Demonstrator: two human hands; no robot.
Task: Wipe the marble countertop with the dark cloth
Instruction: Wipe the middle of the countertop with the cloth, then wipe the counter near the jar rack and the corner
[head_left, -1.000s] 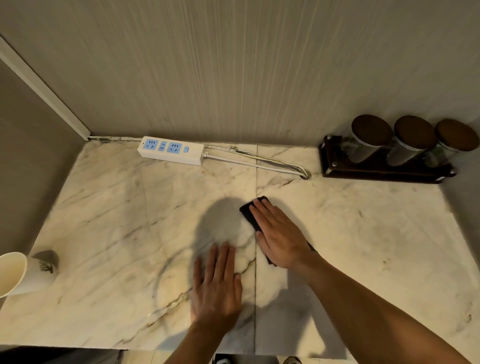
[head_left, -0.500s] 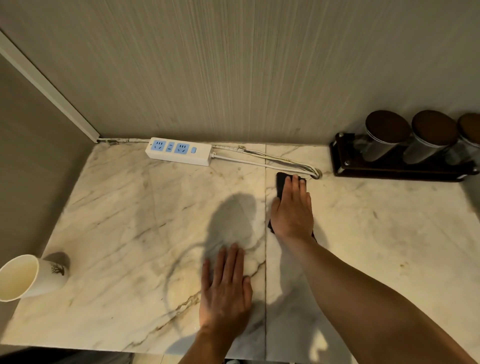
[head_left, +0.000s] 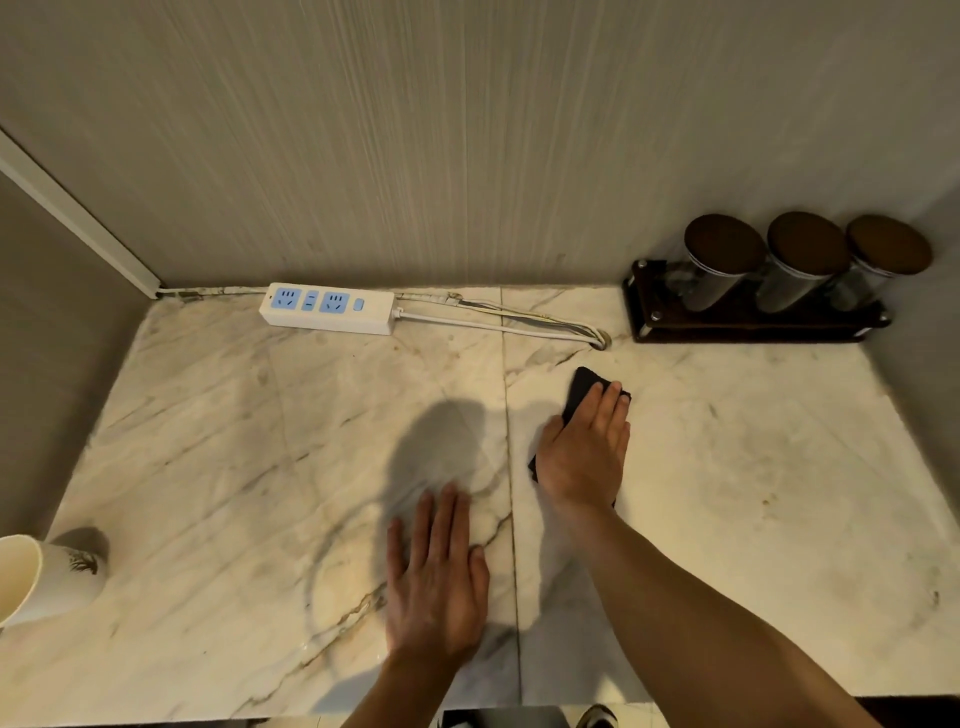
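**Countertop inspection: cloth under your right hand, right of the seam**

The marble countertop (head_left: 727, 467) fills the view, pale with brown and grey veining, and a straight seam runs front to back just right of centre. It meets a ribbed grey wall (head_left: 467, 145) at the rear.

Your right forearm (head_left: 691, 629) crosses the front right of the slab toward the middle. Your left forearm (head_left: 400, 696) enters at the front edge.

At the rear right corner, a dark wooden rack (head_left: 748, 325) holds three metal canisters with brown lids (head_left: 724, 247), side by side. A white power strip (head_left: 327, 309) with blue sockets lies along the wall at rear left, its white cord (head_left: 498, 325) trailing right to a hole in the slab beside the rack. A white cup (head_left: 47, 577) with a small plant motif lies on its side at the front left edge, well apart from your hands.

Your left hand (head_left: 439, 577) rests flat on the marble just left of the seam, fingers extended, holding nothing.

Your right hand (head_left: 584, 454) presses palm-down on the dark cloth (head_left: 584, 389), fingers straight and close together rather than curled around it. The cloth lies flat on the marble just right of the seam, near the cord hole; its far corner shows beyond your fingertips and a sliver shows beside your thumb.
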